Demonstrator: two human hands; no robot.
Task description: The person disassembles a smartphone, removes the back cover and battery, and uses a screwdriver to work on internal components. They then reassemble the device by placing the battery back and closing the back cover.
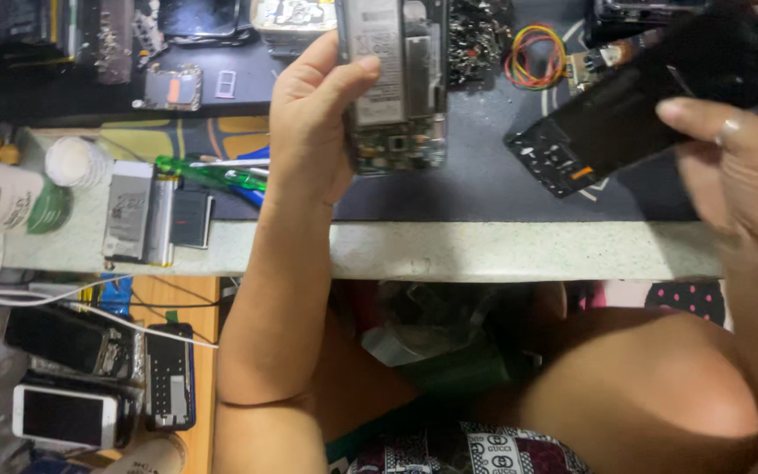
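Left hand (313,114), upper centre of frame: closed around an opened phone (394,83), back cover off, battery and circuit board showing. Thumb across the phone's face, fingers hidden behind it; phone upright, lifted above the dark mat (475,180), its top cut by the upper frame edge. Phone to the right of the palm, jutting out past the thumb.

Right hand (739,167), far right of frame, large and blurred: gripping a black phone frame (611,132), tilted, with its lower left corner pointing down toward the mat. Thumb on top of the black part at its right end; fingers not visible. An orange mark near the part's lower edge. The two held parts apart, with a strip of mat between them.

Pale speckled surface (502,250) as a band across the middle of frame, mat lying on it. Left of the left forearm: green-handled screwdriver (208,173) flat on the surface, tip end toward the wrist, close beside it. Further left, a grey battery pack (129,211) and a small dark module (191,218) side by side near the surface edge. White round cap (76,161) and green-labelled bottle (6,200) at far left.

Upper centre-right: coil of coloured wire (535,57) on the mat, between the two held parts and above them. Heap of small metal bits (477,35) just left of the coil.

Lower left, below the surface edge: white phone (67,417) and two dark phones, white cable running over them.
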